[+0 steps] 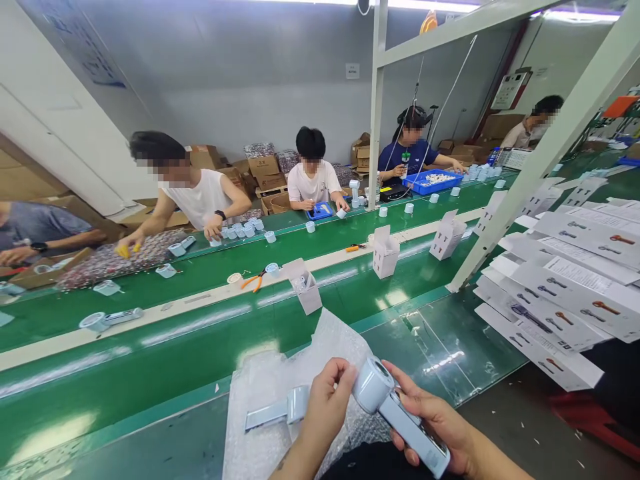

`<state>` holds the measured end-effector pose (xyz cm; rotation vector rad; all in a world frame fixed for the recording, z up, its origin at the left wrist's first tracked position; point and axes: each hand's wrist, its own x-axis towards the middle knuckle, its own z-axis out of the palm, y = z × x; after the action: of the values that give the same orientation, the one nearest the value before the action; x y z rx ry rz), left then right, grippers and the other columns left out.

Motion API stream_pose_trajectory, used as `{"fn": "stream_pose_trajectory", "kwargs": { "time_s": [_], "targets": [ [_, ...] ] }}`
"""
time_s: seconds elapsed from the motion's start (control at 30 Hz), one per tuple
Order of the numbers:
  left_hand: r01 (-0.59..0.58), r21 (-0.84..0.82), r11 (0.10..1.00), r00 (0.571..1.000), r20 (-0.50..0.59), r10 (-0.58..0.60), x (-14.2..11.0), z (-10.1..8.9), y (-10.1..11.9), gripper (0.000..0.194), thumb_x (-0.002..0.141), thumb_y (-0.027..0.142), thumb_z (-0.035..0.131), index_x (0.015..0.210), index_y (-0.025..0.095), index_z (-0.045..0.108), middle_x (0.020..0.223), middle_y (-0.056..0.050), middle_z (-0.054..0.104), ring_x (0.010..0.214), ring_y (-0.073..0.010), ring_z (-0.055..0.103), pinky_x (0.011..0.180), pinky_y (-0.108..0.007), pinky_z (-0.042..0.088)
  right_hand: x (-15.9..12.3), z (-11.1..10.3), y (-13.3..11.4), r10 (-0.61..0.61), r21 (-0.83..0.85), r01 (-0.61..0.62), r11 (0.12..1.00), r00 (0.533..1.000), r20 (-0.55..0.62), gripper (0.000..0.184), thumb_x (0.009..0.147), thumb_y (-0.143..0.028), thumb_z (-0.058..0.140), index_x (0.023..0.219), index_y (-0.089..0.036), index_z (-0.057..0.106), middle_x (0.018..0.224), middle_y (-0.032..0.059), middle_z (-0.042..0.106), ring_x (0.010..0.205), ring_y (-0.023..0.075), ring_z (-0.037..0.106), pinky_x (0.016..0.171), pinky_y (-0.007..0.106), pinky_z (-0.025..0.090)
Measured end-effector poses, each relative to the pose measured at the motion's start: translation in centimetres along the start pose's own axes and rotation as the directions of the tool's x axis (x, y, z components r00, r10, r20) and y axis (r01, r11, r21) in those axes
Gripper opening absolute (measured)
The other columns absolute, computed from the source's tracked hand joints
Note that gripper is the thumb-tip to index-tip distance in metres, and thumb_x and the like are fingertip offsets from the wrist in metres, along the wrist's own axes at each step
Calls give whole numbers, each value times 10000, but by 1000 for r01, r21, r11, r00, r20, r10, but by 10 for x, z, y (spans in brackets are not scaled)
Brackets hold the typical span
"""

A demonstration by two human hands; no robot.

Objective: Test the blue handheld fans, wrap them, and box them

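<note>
My right hand (440,423) is wrapped round the handle of a light blue handheld device (373,387), whose thick round head points up and to the left. Against the left side of that head is my left hand (327,400), thumb and fingers pinched together; what lies between them is hidden. A white bubble-wrap sheet (250,393) spreads under and behind both hands, one part of it rising behind the device's head. On the wrap, left of my left hand, lies a second light blue device (273,410), partly covered by that hand.
A green conveyor (175,360) runs across, carrying open white boxes (386,257) and light blue parts. Printed flat cartons (565,293) are stacked at right beside a white metal post (530,147). Orange-handled pliers (255,280) lie on the middle strip. Several co-workers sit opposite.
</note>
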<state>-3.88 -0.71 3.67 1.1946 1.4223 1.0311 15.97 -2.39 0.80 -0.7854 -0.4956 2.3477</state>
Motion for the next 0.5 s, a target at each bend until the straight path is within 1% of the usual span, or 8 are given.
{"fn": "stream_pose_trajectory", "kwargs": {
  "time_s": [0.1,0.17,0.2,0.27,0.3,0.33,0.4,0.5],
  "targets": [
    [-134,175,975,991,-6,137,6,0,5,255,861,376,493,717,191,593,645,2,574,633,-155,513,604,-254,398,3,1,4,72,-46,-69,997,994,76,780,732,-348,689,1397,-265,291,858,46,661,571,184,688,370,187,492],
    [-305,308,901,951,51,304,4,-4,10,223,886,308,476,759,191,618,687,-19,611,670,-164,544,636,-266,411,6,0,6,70,-36,-68,997,996,62,684,727,-361,687,1333,-229,398,807,47,663,542,173,678,361,180,486],
    [-425,377,823,903,109,416,1,-7,12,207,894,262,465,785,192,626,691,-26,615,675,-166,546,646,-276,410,6,1,5,53,-23,-52,998,998,34,635,729,-369,684,1295,-225,435,796,44,662,525,168,670,356,187,488],
    [-658,473,586,744,285,605,-8,-14,11,184,888,159,452,866,193,631,693,-32,612,675,-169,533,667,-303,406,6,4,2,14,2,-14,1000,999,-29,568,734,-372,683,1238,-230,464,811,42,664,505,164,657,346,209,493],
    [-733,495,467,661,356,660,-13,-17,8,195,875,111,449,916,191,622,697,-32,607,675,-171,523,679,-317,407,4,6,0,2,11,-1,1000,998,-56,550,738,-369,683,1223,-231,464,823,44,665,504,163,654,344,214,493],
    [-771,511,380,603,393,694,-16,-20,4,223,862,71,446,968,186,606,711,-35,603,681,-172,516,689,-327,411,2,10,-2,-5,18,6,1000,997,-80,540,744,-361,682,1217,-232,456,839,48,667,511,162,653,348,216,495],
    [-762,562,320,575,362,733,-20,-22,-8,280,847,24,439,1060,161,558,771,-54,602,713,-177,514,695,-331,432,-3,17,-4,-15,39,20,999,991,-135,531,766,-344,672,1226,-239,428,856,52,669,533,159,653,361,214,497],
    [-672,662,333,607,236,759,-16,-16,-26,248,858,26,421,1051,141,527,793,-67,590,717,-181,525,654,-310,462,-4,24,-2,-25,80,45,996,972,-234,506,783,-332,667,1211,-238,413,782,28,663,527,159,644,365,214,494]
  ]
}}
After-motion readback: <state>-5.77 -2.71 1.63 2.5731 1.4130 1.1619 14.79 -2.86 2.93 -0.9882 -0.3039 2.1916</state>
